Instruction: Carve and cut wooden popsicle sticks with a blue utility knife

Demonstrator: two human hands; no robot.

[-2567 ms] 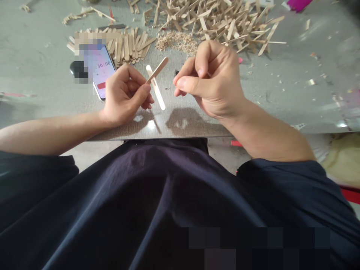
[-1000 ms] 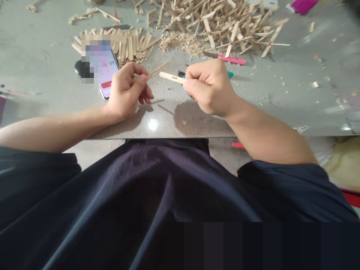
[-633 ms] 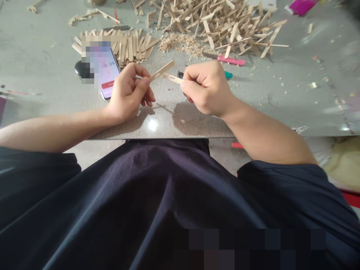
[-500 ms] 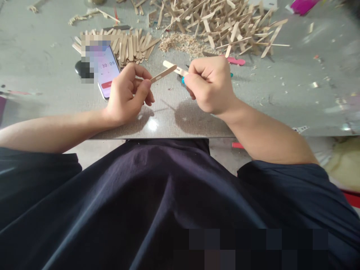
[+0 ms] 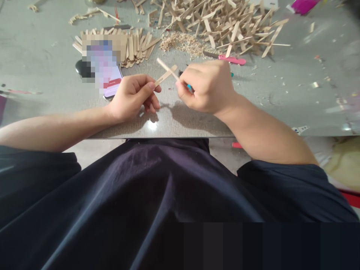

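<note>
A grey, finely textured tabletop (image 5: 53, 90), dotted with scraps, spread out in front of the seated person, its far side at twelve o'clock. Near its front edge, the left hand (image 5: 135, 95) pinched a flat, pale wooden stick with a small slot (image 5: 165, 77) between thumb and forefinger; its long axis ran obliquely, the free rounded end pointing to two o'clock. The right hand (image 5: 206, 86), fingers curled in, gripped a second pale wooden stick, seen nearly edge-on (image 5: 166, 67), its free end aimed at ten o'clock. The two sticks crossed in view, forming an X between the hands; whether they touched could not be told.

At ten o'clock from the left hand lay a slim smartphone with a lit, partly blurred screen (image 5: 114, 84), and at twelve a row of flat wooden sticks (image 5: 137, 47). From the right hand, a tangled heap of pale wooden sticks (image 5: 219, 28) sat at twelve, pale wood shavings (image 5: 180, 43) at eleven, and a pink-handled tool with a dark blade (image 5: 233, 60) at one to two. A teal-handled tool (image 5: 232, 74) was mostly hidden behind that hand.
</note>
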